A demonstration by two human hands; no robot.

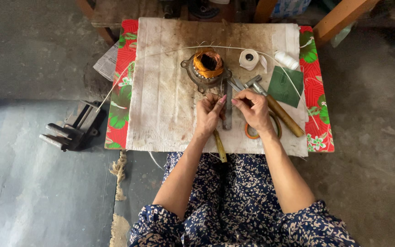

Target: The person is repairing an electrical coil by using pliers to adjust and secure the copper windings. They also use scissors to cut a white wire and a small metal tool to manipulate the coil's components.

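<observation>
A yellow-handled tool is gripped in the closed left hand, its handle trailing toward the lap, just below the copper-wound stator seated on the stained board. The right hand is pinched narrowly, fingertips near the left hand's; what is held between them cannot be told. A hammer, green sheet and tape roll are noted at right.

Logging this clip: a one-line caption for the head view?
Left hand and right hand meet below a copper-wound stator on a stained board.
</observation>
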